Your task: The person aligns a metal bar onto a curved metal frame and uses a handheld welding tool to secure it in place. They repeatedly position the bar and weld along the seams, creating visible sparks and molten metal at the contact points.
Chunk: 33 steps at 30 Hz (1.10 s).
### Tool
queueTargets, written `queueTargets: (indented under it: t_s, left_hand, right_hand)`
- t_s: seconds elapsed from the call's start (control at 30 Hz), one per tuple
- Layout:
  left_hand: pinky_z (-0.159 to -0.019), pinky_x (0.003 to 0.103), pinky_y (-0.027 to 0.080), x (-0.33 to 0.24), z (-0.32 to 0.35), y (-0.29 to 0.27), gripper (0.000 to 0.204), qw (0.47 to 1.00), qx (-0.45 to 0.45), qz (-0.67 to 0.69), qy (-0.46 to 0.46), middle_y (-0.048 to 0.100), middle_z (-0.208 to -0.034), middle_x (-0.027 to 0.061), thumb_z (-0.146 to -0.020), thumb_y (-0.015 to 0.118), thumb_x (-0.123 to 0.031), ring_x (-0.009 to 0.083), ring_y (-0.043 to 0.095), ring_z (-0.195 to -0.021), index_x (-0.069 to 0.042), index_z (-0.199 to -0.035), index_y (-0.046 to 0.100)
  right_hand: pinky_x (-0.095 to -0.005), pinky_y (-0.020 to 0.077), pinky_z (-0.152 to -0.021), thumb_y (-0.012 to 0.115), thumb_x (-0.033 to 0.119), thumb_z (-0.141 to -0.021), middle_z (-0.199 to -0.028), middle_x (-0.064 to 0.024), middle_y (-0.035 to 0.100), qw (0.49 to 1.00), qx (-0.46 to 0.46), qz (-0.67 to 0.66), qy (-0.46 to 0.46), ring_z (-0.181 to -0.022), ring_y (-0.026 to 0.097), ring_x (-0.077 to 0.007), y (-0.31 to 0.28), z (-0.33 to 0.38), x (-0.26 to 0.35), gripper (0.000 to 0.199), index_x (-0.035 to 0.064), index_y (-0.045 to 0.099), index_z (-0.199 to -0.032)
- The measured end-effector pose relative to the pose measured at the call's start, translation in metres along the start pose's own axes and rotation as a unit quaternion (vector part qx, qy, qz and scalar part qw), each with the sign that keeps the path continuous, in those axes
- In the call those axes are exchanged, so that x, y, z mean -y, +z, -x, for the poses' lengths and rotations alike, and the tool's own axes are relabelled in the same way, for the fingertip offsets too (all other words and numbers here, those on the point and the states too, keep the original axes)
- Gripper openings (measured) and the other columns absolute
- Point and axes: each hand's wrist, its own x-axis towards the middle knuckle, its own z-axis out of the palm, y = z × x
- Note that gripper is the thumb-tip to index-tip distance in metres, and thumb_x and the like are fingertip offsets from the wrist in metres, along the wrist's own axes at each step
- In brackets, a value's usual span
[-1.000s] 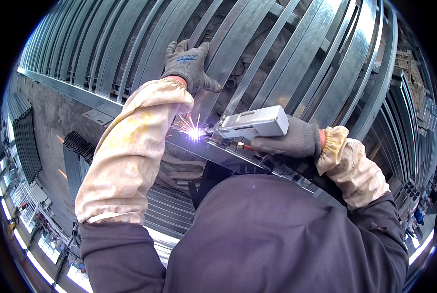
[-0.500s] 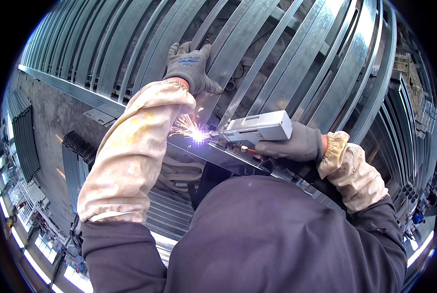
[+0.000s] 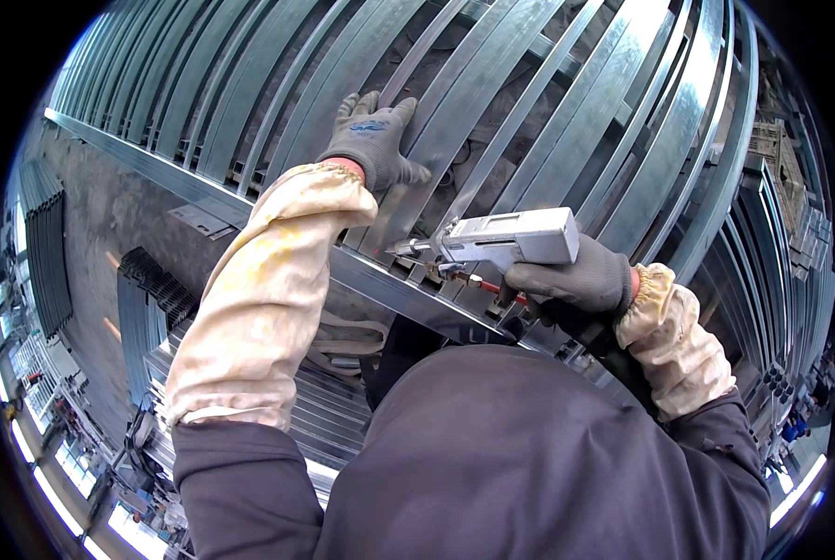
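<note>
Left hand (image 3: 372, 140) lying flat, open, pressing galvanized steel slats (image 3: 492, 103) at upper centre | right hand (image 3: 567, 280) gripping welding gun (image 3: 506, 238) mid-frame, nozzle pointing at cross rail (image 3: 389, 285) | slats probably stiff, heavy, sharp-edged; bracing on flat faces looks best.

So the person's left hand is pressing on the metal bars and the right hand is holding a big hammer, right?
Not quite. The left hand does press flat on the metal bars, but the right hand holds a silver welding gun, not a hammer. The head view shows its nozzle pointing at the bars.
</note>
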Motion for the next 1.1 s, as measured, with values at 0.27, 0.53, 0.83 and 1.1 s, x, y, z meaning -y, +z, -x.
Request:
queueTargets:
  t_s: [0.27,0.53,0.83,1.1]
  left_hand:
    - [-0.068,0.019,0.054,-0.004,0.102,-0.006,0.034,0.697,-0.326,0.638,-0.027,0.070,-0.100,0.0095,-0.097,0.069,-0.003,0.0092,0.065,-0.084,0.000,-0.129,0.063]
    - [-0.077,0.026,0.054,-0.087,0.212,0.083,0.068,0.651,-0.187,0.716,-0.168,0.065,-0.117,0.0126,-0.095,0.062,0.002,0.0102,0.062,-0.086,-0.003,-0.158,0.036]
    - [-0.117,0.037,0.037,-0.082,0.212,0.099,0.093,0.669,-0.117,0.723,-0.131,0.039,-0.159,0.0239,-0.090,0.073,-0.015,0.0285,0.043,-0.146,0.001,-0.164,0.019]
    - [-0.112,0.036,0.035,-0.081,0.214,0.100,0.093,0.705,-0.096,0.690,-0.130,0.040,-0.157,0.0225,-0.090,0.072,-0.018,0.0268,0.042,-0.138,0.001,-0.164,0.018]
  right_hand:
    - [-0.0265,0.0539,-0.068,0.074,0.027,-0.095,-0.095,-0.0033,0.071,0.999,0.014,0.033,-0.008,-0.079,0.064,-0.0085,0.015,-0.036,0.017,0.051,0.0031,0.060,-0.138]
    - [-0.0250,0.0528,-0.065,0.074,0.025,-0.096,-0.096,-0.0020,0.069,0.998,0.029,0.023,-0.049,-0.076,0.061,-0.0058,0.029,-0.053,0.027,0.051,0.0035,0.059,-0.139]
    - [-0.0246,0.0544,-0.067,0.076,0.026,-0.096,-0.103,-0.0036,0.070,0.999,0.020,0.027,-0.037,-0.079,0.063,-0.0071,0.033,-0.057,0.025,0.052,0.0041,0.059,-0.140]
    - [-0.0251,0.0556,-0.070,0.075,0.030,-0.097,-0.104,-0.0035,0.071,0.999,0.014,0.033,-0.032,-0.083,0.065,-0.0070,0.030,-0.061,0.013,0.048,0.0049,0.061,-0.136]
